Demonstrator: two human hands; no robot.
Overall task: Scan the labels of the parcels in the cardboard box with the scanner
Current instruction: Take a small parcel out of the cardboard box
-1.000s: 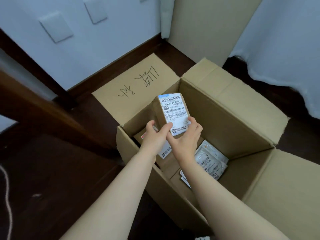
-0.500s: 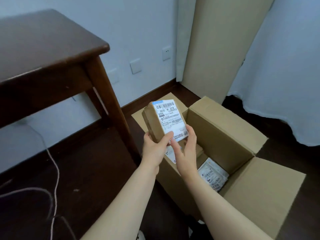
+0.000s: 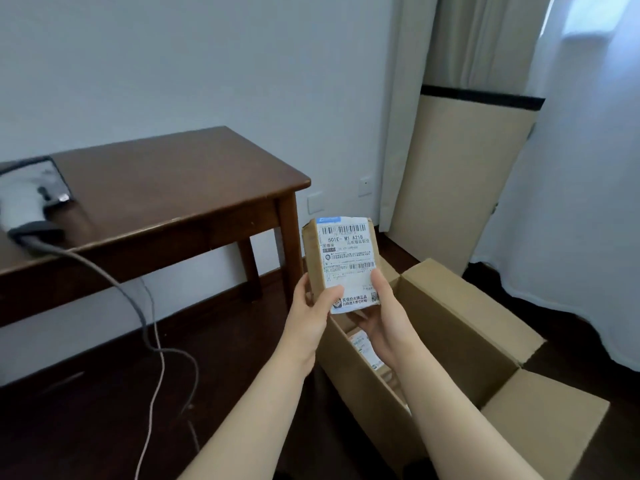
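Wooden table [image 3: 166,188] fills the left, now fully in view; a second ago the view was down into the box, so the head has swung up and left. Cardboard box [image 3: 460,327] sits open on the dark floor at lower right, flaps out, just right of the table leg.

Parcel [image 3: 341,263] is out of the box now, lifted from just above the opening to well clear of the rim, held upright in front of the near table leg. Its label [image 3: 348,261] faces the camera, barcodes unobstructed apart from thumbs at the lower edge.

Left hand [image 3: 311,308] grips the parcel's lower left side, thumb across the label corner. Right hand [image 3: 382,317] grips the lower right side, fingers wrapped behind. Both clenched on it, neither free.

Scanner [image 3: 26,206] lies on the table's far left, grey cable [image 3: 114,278] trailing off the edge to the floor. Well apart from the parcel, untouched.

At least one more labelled packet [image 3: 363,348] shows inside the box under the right wrist.

Read: pick done, scan not started. Next likely needs one hand freed to fetch the scanner.
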